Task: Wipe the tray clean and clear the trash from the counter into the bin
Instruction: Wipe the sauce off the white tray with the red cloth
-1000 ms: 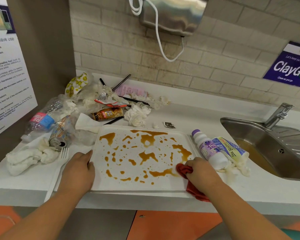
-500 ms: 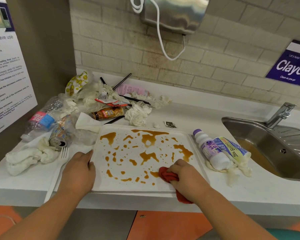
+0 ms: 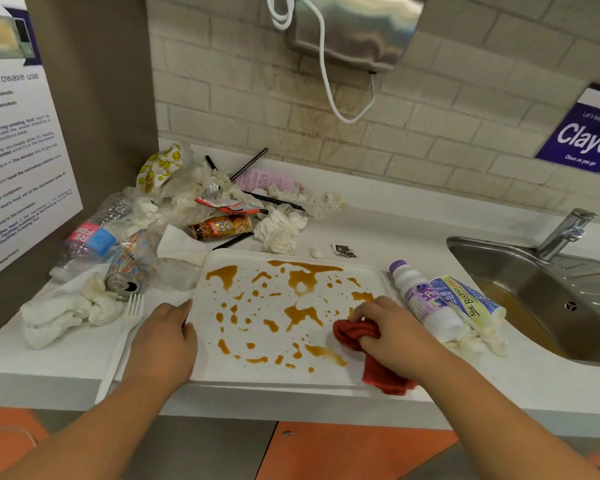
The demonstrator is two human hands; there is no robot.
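Observation:
A white tray lies at the counter's front edge, spattered with brown sauce. My right hand grips a bunched red cloth and presses it on the tray's right side. My left hand rests on the tray's left rim and grips it. Trash is heaped behind the tray on the left: crumpled tissues, a crushed water bottle, a drink can, a brown can and black straws.
A white bottle with a purple cap and a printed wrapper lie right of the tray. A steel sink with brown water and a tap sit at the far right. A white plastic fork lies beside my left hand.
My right hand swept the red cloth leftward along the tray's front, then came back to the right side. The sauce near the front right corner is thinner. My left hand stayed put.

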